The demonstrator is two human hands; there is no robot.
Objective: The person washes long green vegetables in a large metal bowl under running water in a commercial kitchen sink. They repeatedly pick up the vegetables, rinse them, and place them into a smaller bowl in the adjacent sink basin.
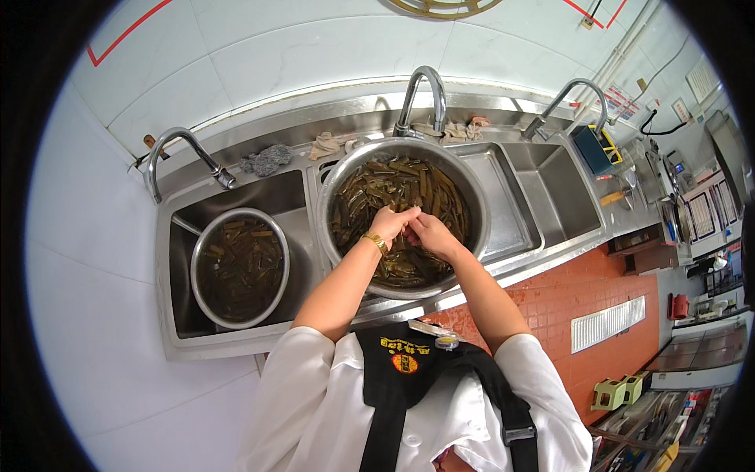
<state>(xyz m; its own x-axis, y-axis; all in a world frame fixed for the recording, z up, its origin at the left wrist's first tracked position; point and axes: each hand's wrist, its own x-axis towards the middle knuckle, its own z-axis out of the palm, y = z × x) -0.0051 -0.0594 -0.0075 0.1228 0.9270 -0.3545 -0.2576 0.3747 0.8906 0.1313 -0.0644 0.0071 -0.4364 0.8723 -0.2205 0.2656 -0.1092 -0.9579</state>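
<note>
A large round stainless steel basin [481,194] is in front of me, filled with wet brown-green strips [424,183] that look like kelp, lying in water. My left hand [389,227], with a gold-coloured watch [376,242] on the wrist, is over the middle of the basin. Beside it, my right hand [433,235] meets it at the fingertips and thumbs. The fingers of both hands are bent inward above the strips; whatever may be pinched between them is hidden. In the left sink bowl [298,236] a smaller steel pot [285,265] holds more such strips in dark water.
Chrome faucets [439,97] rise behind the sinks, with another faucet [177,135] at left. Steel wool [265,160] and cloths [324,146] lie on the back ledge. A dark caddy [593,150] stands right of the right sink bowl [554,194]. The red tiled floor [554,307] has a drain grate [607,324].
</note>
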